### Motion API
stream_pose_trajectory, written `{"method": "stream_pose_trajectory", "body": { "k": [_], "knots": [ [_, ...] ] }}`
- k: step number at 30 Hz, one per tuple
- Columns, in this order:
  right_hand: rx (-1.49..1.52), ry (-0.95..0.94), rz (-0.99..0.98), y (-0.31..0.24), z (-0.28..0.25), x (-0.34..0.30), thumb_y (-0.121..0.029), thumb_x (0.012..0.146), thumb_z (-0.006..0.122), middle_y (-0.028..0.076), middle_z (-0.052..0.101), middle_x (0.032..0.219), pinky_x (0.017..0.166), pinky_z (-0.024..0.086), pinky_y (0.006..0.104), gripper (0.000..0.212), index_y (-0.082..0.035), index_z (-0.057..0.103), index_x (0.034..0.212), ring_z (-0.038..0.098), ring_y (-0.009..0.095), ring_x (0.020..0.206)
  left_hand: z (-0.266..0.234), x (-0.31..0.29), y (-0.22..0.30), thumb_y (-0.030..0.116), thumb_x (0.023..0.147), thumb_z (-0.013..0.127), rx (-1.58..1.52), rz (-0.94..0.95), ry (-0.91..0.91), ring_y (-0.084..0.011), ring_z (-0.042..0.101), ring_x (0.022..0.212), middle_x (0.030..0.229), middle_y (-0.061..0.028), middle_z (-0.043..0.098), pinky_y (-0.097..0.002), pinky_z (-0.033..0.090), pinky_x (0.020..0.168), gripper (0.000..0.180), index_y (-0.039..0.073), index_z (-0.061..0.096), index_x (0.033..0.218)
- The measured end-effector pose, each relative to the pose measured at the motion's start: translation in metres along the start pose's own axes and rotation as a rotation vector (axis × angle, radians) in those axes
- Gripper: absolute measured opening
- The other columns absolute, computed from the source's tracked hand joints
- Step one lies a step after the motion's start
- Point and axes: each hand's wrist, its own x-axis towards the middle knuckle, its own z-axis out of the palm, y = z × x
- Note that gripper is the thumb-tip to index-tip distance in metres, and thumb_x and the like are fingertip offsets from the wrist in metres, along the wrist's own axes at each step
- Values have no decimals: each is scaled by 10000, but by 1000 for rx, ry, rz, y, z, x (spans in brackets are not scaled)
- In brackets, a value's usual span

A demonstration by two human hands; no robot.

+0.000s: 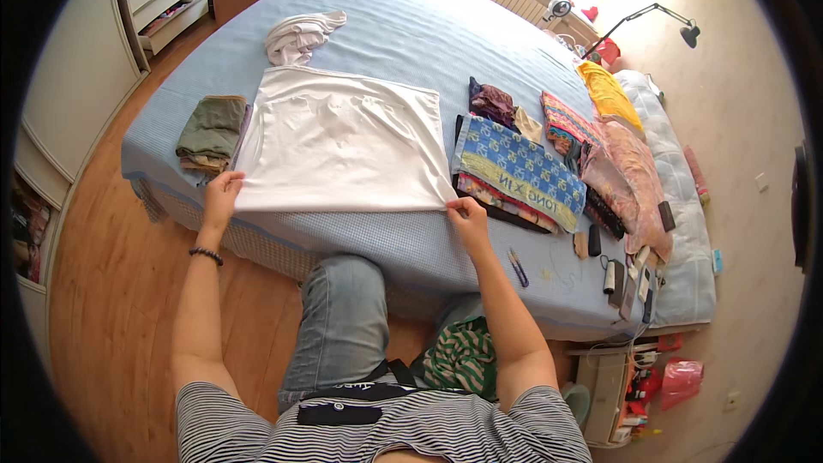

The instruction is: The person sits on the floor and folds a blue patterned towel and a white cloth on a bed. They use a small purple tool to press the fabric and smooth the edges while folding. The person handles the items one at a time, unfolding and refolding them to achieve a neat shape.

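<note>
A white cloth (343, 141), perhaps a garment, lies spread nearly flat on the bed, with light wrinkles across its upper half. My left hand (223, 195) pinches its near left corner. At the near right corner, the fingers of my right hand (467, 220) are closed on the same cloth. Just left of it is a folded stack of clothes (212, 127), olive green on top. Beyond its far edge a crumpled white cloth (300, 37) sits in a heap. To the right lies a folded blue patterned towel (519, 167) on top of other folded fabrics.
The bed (411, 13) has a light blue cover. Rolled dark clothes (493, 103), a yellow cloth (610, 94) and pink fabric (634, 167) lie toward the right. A pen-like item (519, 267) and several small dark objects are near the front right edge. A green striped cloth (463, 356) rests by my legs.
</note>
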Motion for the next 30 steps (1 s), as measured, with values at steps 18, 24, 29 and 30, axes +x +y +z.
{"method": "stream_pose_trajectory", "body": {
  "k": [18,24,29,30],
  "knots": [
    [-195,146,-179,-12,5,-53,-21,736,647,155,596,906,775,477,352,93,-3,581,799,603,297,889,-95,131,-29,723,707,614,299,-468,-26,-354,578,1084,1140,-297,592,-360,457,910,1009,-191,549,1132],
    [-194,135,-135,-19,8,-52,-7,747,640,157,595,908,778,479,342,79,5,584,802,604,293,879,-110,144,-15,517,702,748,236,-577,-319,-248,611,973,1071,-172,651,-310,463,872,759,-120,612,1092],
    [-182,129,-111,-17,8,-49,0,745,640,155,596,908,798,474,347,81,9,584,804,604,294,918,-90,134,-11,230,686,763,-24,-416,-267,-213,620,873,997,-129,662,-306,489,800,488,-49,633,1065],
    [-186,132,-111,-17,8,-50,0,744,640,155,596,908,804,473,351,83,9,585,805,604,295,928,-88,128,5,212,679,757,-77,-418,-236,-213,617,875,995,-126,657,-295,487,806,497,-51,621,1078]
  ]
}}
